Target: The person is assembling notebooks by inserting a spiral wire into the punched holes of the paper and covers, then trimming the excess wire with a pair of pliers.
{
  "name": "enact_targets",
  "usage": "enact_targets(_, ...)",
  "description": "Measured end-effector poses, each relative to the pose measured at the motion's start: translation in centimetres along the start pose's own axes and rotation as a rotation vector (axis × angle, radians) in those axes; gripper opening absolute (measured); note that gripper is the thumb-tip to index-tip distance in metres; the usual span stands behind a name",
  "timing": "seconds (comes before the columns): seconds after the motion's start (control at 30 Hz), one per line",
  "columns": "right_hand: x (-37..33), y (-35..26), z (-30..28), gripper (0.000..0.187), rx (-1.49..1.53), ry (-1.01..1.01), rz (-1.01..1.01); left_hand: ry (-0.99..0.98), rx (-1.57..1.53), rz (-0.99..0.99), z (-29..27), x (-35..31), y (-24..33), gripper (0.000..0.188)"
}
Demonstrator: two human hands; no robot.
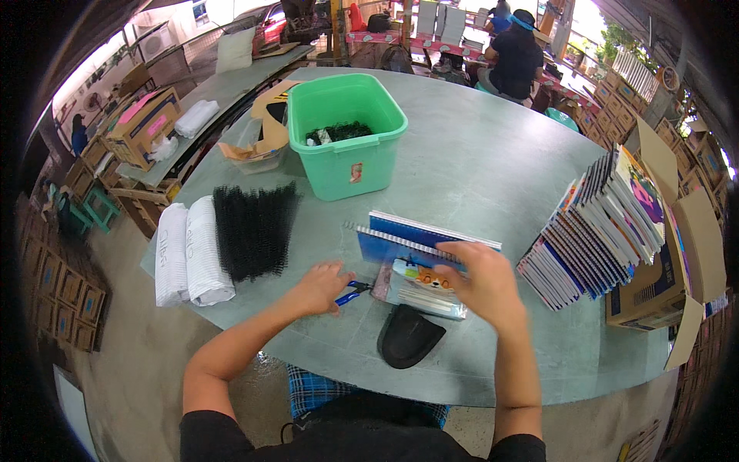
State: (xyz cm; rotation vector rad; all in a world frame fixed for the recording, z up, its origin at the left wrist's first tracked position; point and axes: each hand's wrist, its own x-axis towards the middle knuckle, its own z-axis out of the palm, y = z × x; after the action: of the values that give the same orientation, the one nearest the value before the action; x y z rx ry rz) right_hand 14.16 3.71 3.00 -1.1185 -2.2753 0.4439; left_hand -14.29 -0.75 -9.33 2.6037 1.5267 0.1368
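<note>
My right hand [483, 279] grips the right end of a blue notebook [385, 245], whose light spiral coil sticks out past its left end. Another blue-covered notebook [431, 229] lies just behind it. In front of my right hand is a small stack of notebooks [423, 289] with a cartoon animal cover. My left hand [319, 286] rests low over the table with fingers apart, beside blue-handled pliers [354, 292]; contact with them is unclear. A black rounded pad [410, 336] lies close to the near table edge.
Black plastic coils [255, 231] and white wrapped rolls [208, 250] lie at left. A green bin [346, 165] holding black coils stands behind. Stacked spiral notebooks [593, 223] lean at right by an open cardboard box [654, 296]. A person [514, 58] sits at the back.
</note>
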Motion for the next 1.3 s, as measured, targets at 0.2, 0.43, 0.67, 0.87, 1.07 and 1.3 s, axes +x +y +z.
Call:
enact_targets(0.2, 6.4, -3.8, 6.9, 0.024, 0.034, -0.118, -0.168, -0.032, -0.138, -0.271, 1.1, -0.9, 1.2, 0.048)
enact_targets(0.43, 8.4, -3.4, 6.6, 0.032, 0.331, -0.234, -0.007, 0.176, -1.31, -0.444, -5.3, 0.2, 3.0, 0.035)
enact_targets(0.67, 8.5, -3.9, 6.7, 0.031, 0.325, -0.267, -0.076, 0.111, -1.106, -0.453, -7.5, 1.2, 2.2, 0.03)
enact_targets(0.87, 8.2, -3.8, 6.4, 0.03, 0.242, -0.295, -0.199, 0.142, -1.14, -0.454, -7.4, 0.7, 3.1, 0.029)
enact_targets(1.07, 7.5, -4.1, 6.9, 0.022, 0.225, -0.128, -0.079, 0.303, -0.534, -0.415, -5.8, 0.0, 2.6, 0.025)
enact_targets(1.3, 7.6, -3.5, 7.7, 0.016, 0.107, -0.051, -0.039, -0.336, -2.192, -0.206, -6.1, -0.1, 1.8, 0.052)
